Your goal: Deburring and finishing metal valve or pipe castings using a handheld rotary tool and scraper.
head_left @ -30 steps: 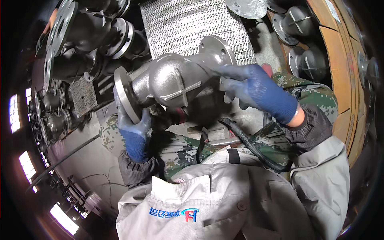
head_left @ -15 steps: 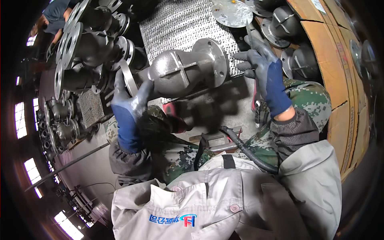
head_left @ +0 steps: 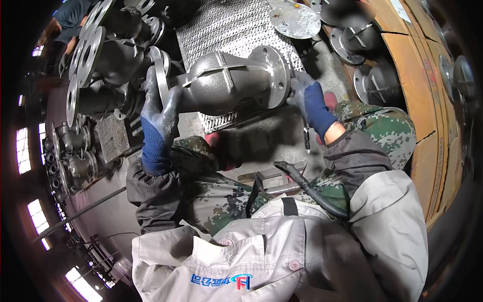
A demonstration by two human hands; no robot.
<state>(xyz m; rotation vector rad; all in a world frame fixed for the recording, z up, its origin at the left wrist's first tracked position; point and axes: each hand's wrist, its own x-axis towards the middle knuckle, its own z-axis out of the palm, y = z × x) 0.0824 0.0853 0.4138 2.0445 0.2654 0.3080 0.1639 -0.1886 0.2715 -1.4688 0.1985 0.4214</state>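
Observation:
A dark grey cast-metal valve body (head_left: 224, 75) lies sideways before me, a round flange at each end and a raised cross on its bulge. My left hand (head_left: 160, 113), in a blue and grey coated glove, is closed round the left flange, thumb on the near side. My right hand (head_left: 311, 100), gloved alike, is at the right flange (head_left: 275, 78), its fingers partly hidden at the rim. A thin dark tool (head_left: 306, 138) hangs below that hand; its kind and upper part are hidden. Under the valve body is a patterned metal plate (head_left: 221, 25).
Similar flanged valve bodies (head_left: 118, 60) are stacked at the left, with others (head_left: 380, 83) at the right beside a cardboard box (head_left: 407, 75). A round metal disc (head_left: 296, 21) lies at the far side. Another person (head_left: 70, 20) is at the upper left.
My right hand has moved left and down from open air to the right flange, its fingers closing in. The valve body has turned slightly. My left hand keeps its hold on the left flange.

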